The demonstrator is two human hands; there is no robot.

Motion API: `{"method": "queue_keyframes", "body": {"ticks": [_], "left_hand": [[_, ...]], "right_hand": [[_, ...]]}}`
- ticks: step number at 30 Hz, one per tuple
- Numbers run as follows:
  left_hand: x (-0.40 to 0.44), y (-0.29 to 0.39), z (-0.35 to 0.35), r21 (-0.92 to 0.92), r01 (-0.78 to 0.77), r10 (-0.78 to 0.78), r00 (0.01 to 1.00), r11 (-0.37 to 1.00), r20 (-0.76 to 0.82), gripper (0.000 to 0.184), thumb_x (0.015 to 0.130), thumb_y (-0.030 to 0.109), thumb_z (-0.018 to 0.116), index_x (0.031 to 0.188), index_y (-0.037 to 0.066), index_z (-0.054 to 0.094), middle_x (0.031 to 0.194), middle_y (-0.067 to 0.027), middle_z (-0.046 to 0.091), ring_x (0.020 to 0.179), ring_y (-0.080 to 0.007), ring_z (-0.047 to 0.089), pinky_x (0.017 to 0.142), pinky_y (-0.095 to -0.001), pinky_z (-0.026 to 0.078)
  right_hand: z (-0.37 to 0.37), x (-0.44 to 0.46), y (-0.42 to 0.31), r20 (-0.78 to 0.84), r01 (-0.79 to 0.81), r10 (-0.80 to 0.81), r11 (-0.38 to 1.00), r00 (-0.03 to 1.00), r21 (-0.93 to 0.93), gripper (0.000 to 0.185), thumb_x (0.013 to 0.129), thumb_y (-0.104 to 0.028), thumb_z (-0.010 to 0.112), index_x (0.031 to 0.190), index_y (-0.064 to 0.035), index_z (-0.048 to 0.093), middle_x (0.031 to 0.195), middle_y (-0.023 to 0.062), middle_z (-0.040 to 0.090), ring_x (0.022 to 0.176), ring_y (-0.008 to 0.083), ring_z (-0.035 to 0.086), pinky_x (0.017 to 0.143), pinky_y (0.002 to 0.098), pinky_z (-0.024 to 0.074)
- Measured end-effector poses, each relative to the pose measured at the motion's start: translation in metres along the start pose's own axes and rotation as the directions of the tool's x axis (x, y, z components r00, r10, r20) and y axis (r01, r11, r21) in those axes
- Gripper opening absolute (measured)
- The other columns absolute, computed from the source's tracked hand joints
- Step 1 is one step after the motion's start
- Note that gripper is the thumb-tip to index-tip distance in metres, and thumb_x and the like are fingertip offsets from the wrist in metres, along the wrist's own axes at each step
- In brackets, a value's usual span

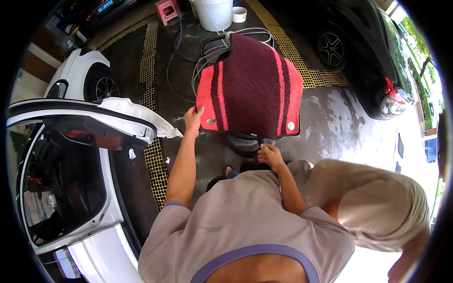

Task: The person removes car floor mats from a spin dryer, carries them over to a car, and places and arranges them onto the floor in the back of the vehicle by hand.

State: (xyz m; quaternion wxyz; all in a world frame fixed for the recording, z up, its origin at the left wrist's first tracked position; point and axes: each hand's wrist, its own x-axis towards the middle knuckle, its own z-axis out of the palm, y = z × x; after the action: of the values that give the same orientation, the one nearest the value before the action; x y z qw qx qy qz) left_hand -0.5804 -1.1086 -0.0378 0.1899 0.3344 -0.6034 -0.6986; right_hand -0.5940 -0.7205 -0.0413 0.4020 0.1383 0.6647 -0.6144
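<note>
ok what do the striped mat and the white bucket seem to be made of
The striped mat looks like carpet fabric, matte and fuzzy, judging by its textured pile; fibre unclear. The white bucket is probably plastic: smooth, pale walls, though painted metal remains possible.

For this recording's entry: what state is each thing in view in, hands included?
Striped mat: spread out, striped face up
Left hand: gripping the mat's left edge
Right hand: fingers curled below the mat, grip unclear
White bucket: upright, top out of frame
Pink stool: standing upright
Dark hose: in loose curves
White car: appears to have a door open
</note>
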Motion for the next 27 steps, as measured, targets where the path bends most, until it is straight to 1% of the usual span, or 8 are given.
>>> {"method": "queue_keyframes", "body": {"ticks": [3, 6, 9, 15, 16, 17, 20, 27], "left_hand": [[0.01, -0.001, 0.008, -0.014, 0.049, -0.049, 0.998, 0.999, -0.048, 0.037, 0.092, 0.023, 0.08, 0.114, -0.005, 0.07, 0.1, -0.0071, 0.073, 0.085, -0.0128, 0.065, 0.079, -0.0297, 0.052], [0.012, -0.008, 0.01, 0.055, 0.006, 0.001, 0.99, 0.998, -0.141, 0.031, 0.091, 0.022, 0.081, 0.105, -0.003, 0.072, 0.09, -0.0039, 0.071, 0.077, -0.0107, 0.06, 0.071, -0.0295, 0.049], [0.011, -0.01, 0.016, 0.114, -0.01, 0.034, 0.976, 0.993, -0.213, 0.025, 0.093, 0.021, 0.079, 0.097, -0.002, 0.071, 0.083, -0.0009, 0.066, 0.073, -0.0086, 0.054, 0.067, -0.0296, 0.046], [-0.002, 0.003, 0.013, -0.027, 0.088, -0.09, 0.987, 0.996, -0.132, 0.025, 0.096, 0.022, 0.075, 0.104, -0.002, 0.069, 0.091, -0.0024, 0.069, 0.081, -0.0088, 0.059, 0.074, -0.0276, 0.049], [-0.007, 0.016, 0.011, -0.067, 0.124, -0.13, 0.988, 0.99, -0.082, 0.031, 0.096, 0.026, 0.076, 0.111, -0.001, 0.067, 0.096, -0.004, 0.07, 0.086, -0.0099, 0.063, 0.079, -0.0272, 0.051], [-0.006, 0.024, 0.008, -0.034, 0.202, -0.204, 0.976, 0.979, -0.073, 0.035, 0.096, 0.029, 0.077, 0.113, 0.001, 0.066, 0.099, -0.0038, 0.071, 0.089, -0.0105, 0.064, 0.082, -0.0278, 0.052], [-0.009, 0.061, 0.022, 0.065, 0.197, -0.195, 0.98, 0.978, -0.031, 0.046, 0.094, 0.03, 0.079, 0.125, -0.001, 0.065, 0.114, -0.0074, 0.071, 0.101, -0.0145, 0.067, 0.091, -0.0307, 0.053], [-0.013, 0.086, 0.024, -0.067, 0.111, -0.104, 0.99, 0.992, 0.091, 0.046, 0.092, 0.011, 0.077, 0.134, 0.0, 0.063, 0.123, -0.0086, 0.07, 0.109, -0.0171, 0.067, 0.099, -0.0318, 0.052]], "right_hand": [[0.015, -0.007, -0.063, -0.154, 0.222, -0.339, 0.835, 0.928, -0.503, 0.048, 0.096, -0.037, 0.069, 0.125, 0.0013, 0.066, 0.109, 0.0192, 0.072, 0.099, 0.023, 0.07, 0.081, 0.0398, 0.0578], [0.021, 0.005, -0.119, -0.226, 0.415, -0.799, 0.504, 0.557, -0.757, 0.04, 0.096, -0.034, 0.068, 0.121, -0.0038, 0.07, 0.112, 0.0201, 0.071, 0.109, 0.0315, 0.067, 0.096, 0.0432, 0.0512], [-0.026, 0.075, -0.158, -0.411, 0.167, -0.842, 0.488, 0.35, -0.856, 0.082, 0.094, -0.061, 0.064, 0.154, -0.0108, 0.04, 0.154, 0.0257, 0.042, 0.144, 0.048, 0.033, 0.111, 0.0651, 0.0324], [-0.149, 0.18, -0.193, -0.113, 0.511, -0.566, 0.8, 0.817, -0.315, 0.088, 0.086, -0.066, 0.074, 0.142, -0.0014, 0.051, 0.121, 0.0077, 0.065, 0.103, 0.0157, 0.061, 0.084, 0.0323, 0.0505], [-0.15, 0.168, -0.205, -0.134, 0.583, -0.611, 0.788, 0.78, -0.199, 0.08, 0.088, -0.062, 0.075, 0.138, -0.0024, 0.057, 0.113, 0.0031, 0.065, 0.091, 0.01, 0.057, 0.073, 0.0297, 0.0471], [-0.143, 0.151, -0.221, -0.211, 0.577, -0.576, 0.815, 0.79, -0.063, 0.08, 0.089, -0.059, 0.075, 0.133, 0.0058, 0.059, 0.124, 0.0143, 0.068, 0.114, 0.0209, 0.063, 0.1, 0.0358, 0.0497], [-0.159, 0.168, -0.257, 0.052, 0.388, -0.397, 0.913, 0.916, 0.128, 0.072, 0.089, -0.043, 0.08, 0.138, 0.0038, 0.056, 0.127, 0.0133, 0.068, 0.115, 0.0242, 0.065, 0.102, 0.0385, 0.0505], [-0.145, 0.159, -0.326, 0.199, 0.54, -0.574, 0.817, 0.794, 0.204, 0.054, 0.089, -0.018, 0.08, 0.137, -0.0028, 0.059, 0.125, 0.0083, 0.068, 0.11, 0.0214, 0.067, 0.098, 0.0378, 0.054]]}}
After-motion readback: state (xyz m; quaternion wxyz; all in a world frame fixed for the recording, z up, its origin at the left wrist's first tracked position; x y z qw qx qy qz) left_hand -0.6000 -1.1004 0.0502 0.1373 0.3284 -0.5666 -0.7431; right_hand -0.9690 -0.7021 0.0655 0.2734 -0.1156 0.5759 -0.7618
